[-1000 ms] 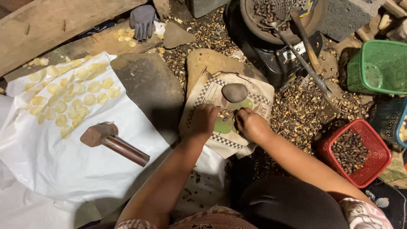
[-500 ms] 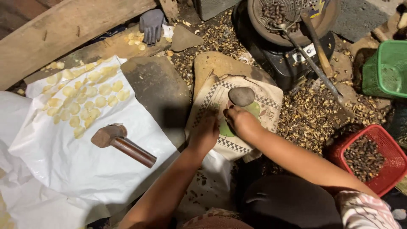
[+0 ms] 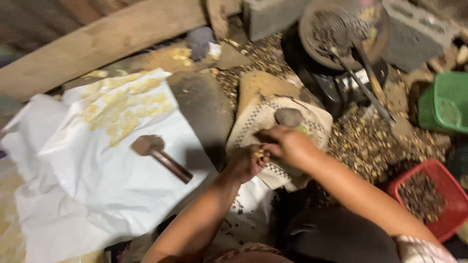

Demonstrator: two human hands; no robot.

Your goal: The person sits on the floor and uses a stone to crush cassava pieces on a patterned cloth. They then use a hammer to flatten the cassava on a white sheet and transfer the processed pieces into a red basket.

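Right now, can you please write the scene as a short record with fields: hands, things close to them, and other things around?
left hand: pinches a small yellow piece at the fingertips, close against the right hand
right hand: over the patterned sack, fingers curled; whether it grips anything cannot be told
patterned sack: lies under both hands
grey stone: on the sack, just above the right hand
mallet: lies on the white sheet, untouched
yellow pieces: spread on the sheet's upper part
red basket: holds dark bits
green basket: at right edge
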